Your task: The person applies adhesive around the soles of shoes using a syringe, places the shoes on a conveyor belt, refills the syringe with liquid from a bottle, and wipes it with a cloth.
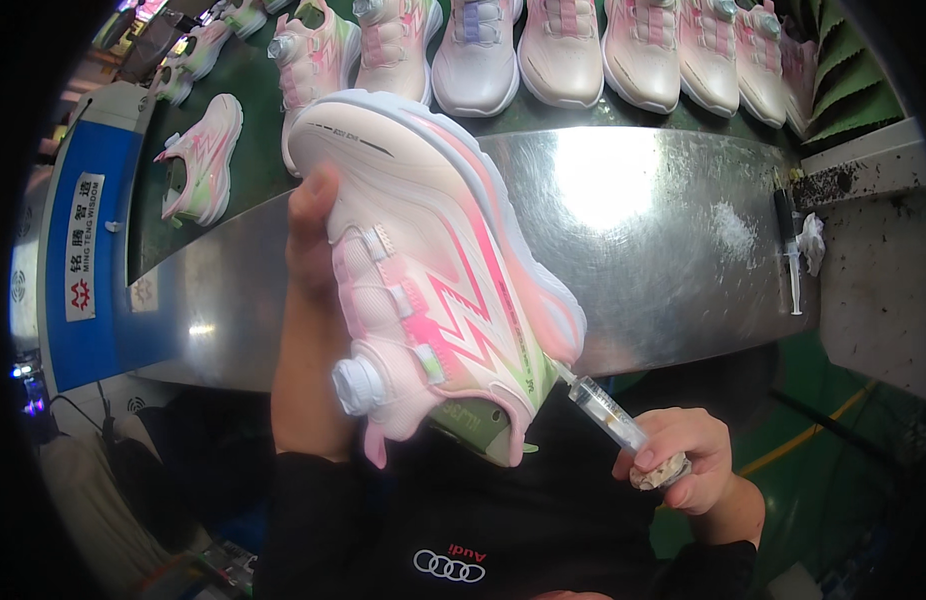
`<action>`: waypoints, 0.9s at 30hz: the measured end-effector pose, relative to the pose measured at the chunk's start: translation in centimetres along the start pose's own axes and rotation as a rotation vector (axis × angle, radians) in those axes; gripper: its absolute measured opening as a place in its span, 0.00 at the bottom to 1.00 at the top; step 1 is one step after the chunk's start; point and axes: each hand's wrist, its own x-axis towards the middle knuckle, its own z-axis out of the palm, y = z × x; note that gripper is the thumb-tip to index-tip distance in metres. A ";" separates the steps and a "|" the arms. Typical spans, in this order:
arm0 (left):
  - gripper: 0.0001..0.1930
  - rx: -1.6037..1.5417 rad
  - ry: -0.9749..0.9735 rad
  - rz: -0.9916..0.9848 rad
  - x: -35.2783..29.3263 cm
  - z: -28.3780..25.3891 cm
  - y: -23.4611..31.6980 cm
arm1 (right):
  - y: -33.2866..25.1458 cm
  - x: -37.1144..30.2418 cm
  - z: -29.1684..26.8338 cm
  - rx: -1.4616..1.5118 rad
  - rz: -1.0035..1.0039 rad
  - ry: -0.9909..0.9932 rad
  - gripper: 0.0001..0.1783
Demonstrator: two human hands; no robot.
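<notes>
A pink and white sneaker with a thick pale sole is raised in front of me, its toe pointing up and away and its heel toward me. My left hand grips it from the left near the toe; most of its fingers are hidden behind the shoe. Inside the collar a green shoe last shows. In my right hand is a clear syringe, with a crumpled whitish wad at its rear end. The syringe's tip meets the seam between upper and sole at the heel.
Several similar sneakers stand in a row along the far side, on a green surface. Another lone sneaker is at the left. A metal worktop curves in front of me, with a second, dark-ended syringe at its right.
</notes>
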 end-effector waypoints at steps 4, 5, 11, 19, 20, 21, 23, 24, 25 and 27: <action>0.28 0.032 0.098 -0.008 0.5 -0.6 -0.4 | 0.4 -0.7 -0.5 0.002 -0.016 0.025 0.20; 0.28 0.029 0.113 0.007 0.5 -0.7 -0.4 | 0.6 -0.8 -0.6 -0.012 -0.032 0.018 0.20; 0.27 -0.071 0.098 -0.033 1.1 -1.4 -0.6 | 1.8 -1.2 -1.0 -0.009 -0.056 0.015 0.19; 0.24 0.053 0.209 -0.084 0.8 0.4 0.1 | 2.6 -1.2 -1.0 -0.062 -0.095 0.008 0.18; 0.24 0.106 0.261 -0.084 0.4 0.1 0.4 | 2.6 -1.2 -0.9 -0.085 -0.082 0.014 0.18; 0.25 0.161 0.313 -0.084 0.0 -0.2 0.8 | 2.7 -1.1 -0.7 -0.106 -0.071 0.020 0.18; 0.27 0.139 0.224 -0.165 0.0 -2.0 0.5 | 2.9 -1.2 -1.2 -0.161 -0.065 0.049 0.18; 0.29 0.151 0.309 -0.225 -0.6 -2.0 0.8 | 3.0 -1.1 -1.3 -0.196 -0.065 0.042 0.17; 0.31 0.164 0.394 -0.285 -1.2 -2.1 1.0 | 3.0 -1.0 -1.4 -0.193 -0.071 0.061 0.17; 0.35 0.239 0.481 -0.288 -3.4 -2.2 2.5 | 3.0 -0.4 -1.1 -0.232 -0.093 0.044 0.17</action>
